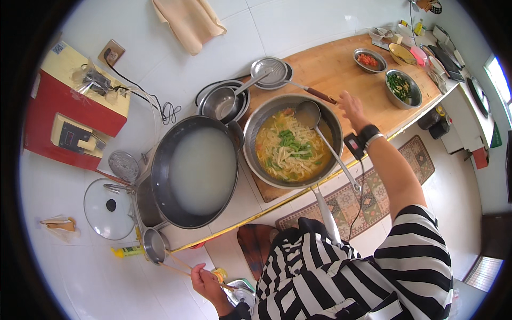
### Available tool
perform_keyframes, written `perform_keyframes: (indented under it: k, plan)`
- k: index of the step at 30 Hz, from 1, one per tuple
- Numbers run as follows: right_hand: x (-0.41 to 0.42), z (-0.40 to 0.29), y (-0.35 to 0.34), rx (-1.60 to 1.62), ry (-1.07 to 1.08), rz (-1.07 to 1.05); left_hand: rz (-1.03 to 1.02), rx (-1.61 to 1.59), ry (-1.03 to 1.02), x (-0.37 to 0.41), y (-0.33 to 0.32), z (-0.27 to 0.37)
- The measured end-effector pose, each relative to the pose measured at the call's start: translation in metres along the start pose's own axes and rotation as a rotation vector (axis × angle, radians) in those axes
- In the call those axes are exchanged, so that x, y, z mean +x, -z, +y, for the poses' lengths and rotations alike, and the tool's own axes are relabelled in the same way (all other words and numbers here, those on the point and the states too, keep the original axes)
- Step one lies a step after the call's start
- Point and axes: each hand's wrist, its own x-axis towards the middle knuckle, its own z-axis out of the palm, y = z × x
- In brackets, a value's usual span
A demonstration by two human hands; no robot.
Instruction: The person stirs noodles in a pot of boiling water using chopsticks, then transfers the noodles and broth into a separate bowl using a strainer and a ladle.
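Note:
My left hand (pixel 206 282) holds a pair of wooden chopsticks (pixel 176 262), whose tips reach to a small metal bowl (pixel 154 245) at the counter's left end. My right hand (pixel 353 107) is stretched over the wooden board (pixel 320 64), fingers apart, close to the brown handle of a strainer (pixel 320 95); any contact cannot be told. Below it, a steel pan (pixel 253 160) holds noodles (pixel 288 158) in yellow broth with green pieces on top. A metal ladle (pixel 338 158) rests in that pan. On the left, a dark wok (pixel 158 188) contains cloudy liquid.
Nested metal bowls (pixel 224 105) and a perforated skimmer (pixel 270 71) stand by the wall. Bowls of chopped red pieces (pixel 370 62) and chopped greens (pixel 402 88) sit on the board's far right. A glass lid (pixel 108 210) is at the left. The pan's handle (pixel 328 212) juts over the counter edge.

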Motion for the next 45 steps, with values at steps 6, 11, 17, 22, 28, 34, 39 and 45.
perform_keyframes:
  k: [6, 11, 17, 22, 28, 34, 39, 45]
  plan:
    - [-0.137, -0.031, 0.081, 0.150, -0.546, -0.494, -0.171, -0.080, -0.075, 0.026, -0.027, 0.003]
    - [-0.200, -0.086, 0.078, 0.255, -0.650, -0.661, -0.332, -0.197, -0.036, 0.044, -0.050, 0.012]
    - [-0.224, -0.087, 0.084, -0.394, 0.221, -0.287, -0.390, -0.181, -0.111, 0.061, -0.050, 0.013]
    - [-0.261, -0.138, 0.100, -0.833, 0.333, -0.206, -0.372, -0.199, -0.063, 0.067, -0.026, -0.005]
    - [-0.276, -0.179, 0.076, -0.423, 0.326, -0.016, -0.298, -0.210, -0.066, 0.089, 0.008, -0.029]
    - [-0.286, -0.255, 0.024, 0.362, -0.291, -0.483, -0.155, 0.119, -0.304, 0.164, 0.042, -0.040]
    - [-0.300, -0.270, -0.035, 0.341, -0.469, -0.660, 0.012, 0.388, -0.644, 0.287, 0.056, -0.057]
    - [-0.304, -0.276, -0.083, -0.249, 0.078, -0.628, -0.095, 0.547, -0.461, 0.387, 0.047, -0.098]
